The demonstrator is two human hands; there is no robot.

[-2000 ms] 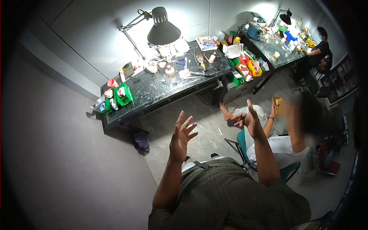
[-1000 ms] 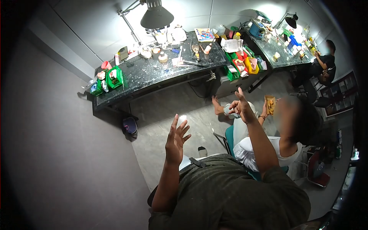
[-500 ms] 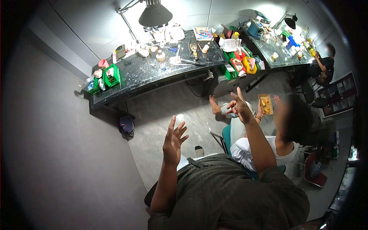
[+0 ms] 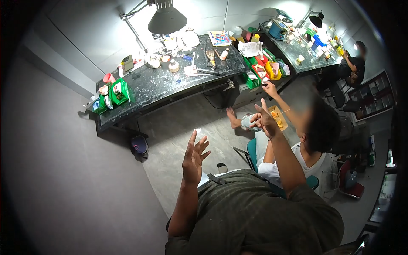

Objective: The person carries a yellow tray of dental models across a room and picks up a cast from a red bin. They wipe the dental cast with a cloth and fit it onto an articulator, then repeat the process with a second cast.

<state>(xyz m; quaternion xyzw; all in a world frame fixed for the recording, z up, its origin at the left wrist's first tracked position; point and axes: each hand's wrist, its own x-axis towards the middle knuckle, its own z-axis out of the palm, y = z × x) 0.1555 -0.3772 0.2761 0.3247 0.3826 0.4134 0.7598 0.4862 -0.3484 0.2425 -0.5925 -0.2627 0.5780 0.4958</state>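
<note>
My left hand [image 4: 194,158] is raised above the floor, fingers stretched and apart, with nothing in it. My right hand [image 4: 266,121] is also up in the air; one finger points upward, the others are partly bent, and I see nothing held. Just beyond it is a cardboard food tray [image 4: 278,118] with yellow-orange pieces, by a seated person in white [image 4: 293,157]. That person's arm stretches to the coloured bins, their hand [image 4: 269,89] near the front edge. Both of my hands are apart from the workbench [image 4: 153,87].
On the bench stand green bins [image 4: 119,91], a pink cup [image 4: 109,78], a small bottle [image 4: 173,66] and a desk lamp [image 4: 167,19]. Red and yellow bins [image 4: 273,70] sit to the right. Another person [image 4: 355,66] works at the far bench. A dark purple bag [image 4: 139,145] lies below.
The seated person's arm has reached out towards the coloured bins, and the food tray has shifted left and lower. My hands keep nearly the same pose; the view has shifted slightly.
</note>
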